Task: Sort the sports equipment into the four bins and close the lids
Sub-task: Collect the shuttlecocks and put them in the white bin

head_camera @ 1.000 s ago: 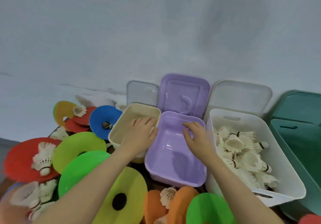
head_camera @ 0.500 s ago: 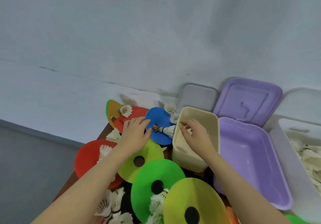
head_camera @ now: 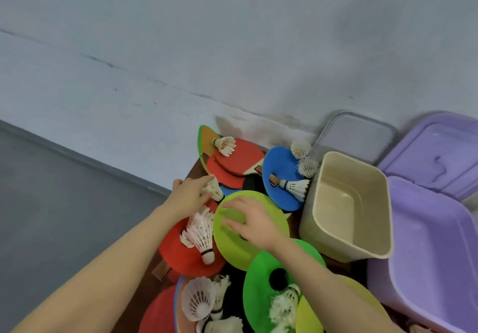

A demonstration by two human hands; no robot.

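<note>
Both my hands have left the bins and swung over to the pile of loose gear: a second ago they were on the beige bin (head_camera: 348, 207) and purple bin (head_camera: 429, 252), now they're on the clutter, so I judge I'm starting the next pickup, sorting far from done. My left hand (head_camera: 190, 195) reaches across the red disc (head_camera: 188, 252), fingers extended, tips touching a shuttlecock (head_camera: 214, 188) lying at the disc's far edge; not curled round it yet, grip not made. My right hand (head_camera: 249, 220) lies spread on the lime disc (head_camera: 238, 239), fingers apart and lightly bent, resting on top, holding nothing that I can see. Another shuttlecock (head_camera: 200, 234) lies on the red disc just beside my left wrist. Beige bin sits empty, lid off, just right of the lime disc; purple bin beyond it, also open. Blue disc (head_camera: 280, 177) with more shuttlecocks is behind, near the beige bin. Red paddles (head_camera: 236, 163) at the back by the wall. Green disc (head_camera: 261, 278) under my right forearm.
</note>
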